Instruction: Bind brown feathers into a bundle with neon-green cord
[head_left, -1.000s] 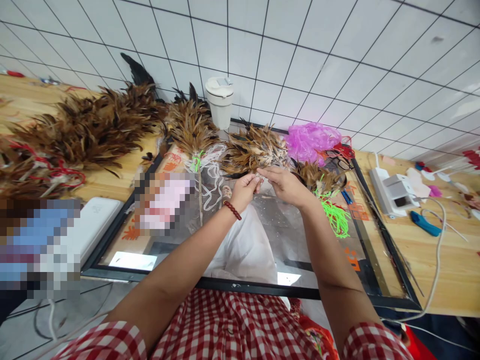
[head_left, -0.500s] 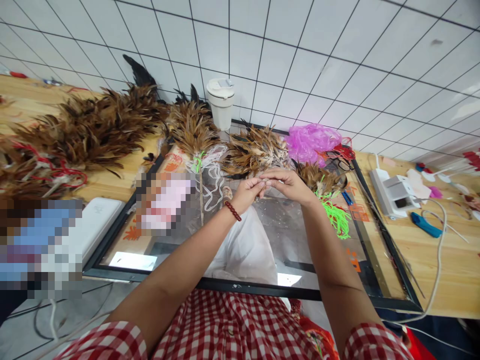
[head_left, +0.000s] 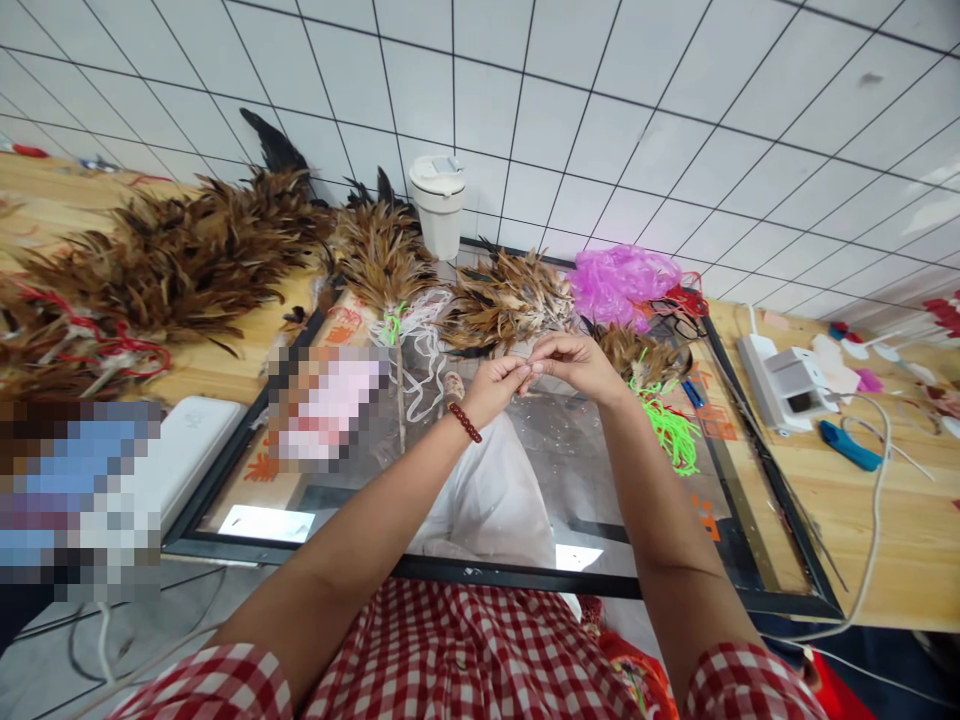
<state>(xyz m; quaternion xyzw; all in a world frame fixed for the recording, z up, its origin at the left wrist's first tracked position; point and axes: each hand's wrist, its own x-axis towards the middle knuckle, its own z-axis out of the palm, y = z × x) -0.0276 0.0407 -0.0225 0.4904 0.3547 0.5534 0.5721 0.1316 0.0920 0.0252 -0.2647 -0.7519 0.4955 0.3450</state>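
My left hand (head_left: 496,388), with a beaded bracelet (head_left: 466,423) at its wrist, is closed in a pinch above the glass panel (head_left: 600,470). Fingertip to fingertip with it, my right hand (head_left: 574,366) is pinched too. Whatever lies between the fingers is too small to make out. Just beyond the hands rests a pile of brown feathers (head_left: 510,300). To the left a feather bundle on a stick (head_left: 384,255) is tied with green cord, beside loose white strips (head_left: 427,365). Bright green cords (head_left: 675,430) lie to the right, by a smaller feather bunch (head_left: 645,357).
A lidded white cup (head_left: 439,208) stands by the tiled wall. Long feather dusters (head_left: 187,260) cover the left of the table. A purple plastic bag (head_left: 626,282) sits at the back. On the right are a power strip (head_left: 772,385), a cable and a blue tool (head_left: 847,446).
My right hand's fingers have drawn up into a tighter, raised pinch against my left fingertips. My left hand has hardly moved, and the view has shifted very slightly.
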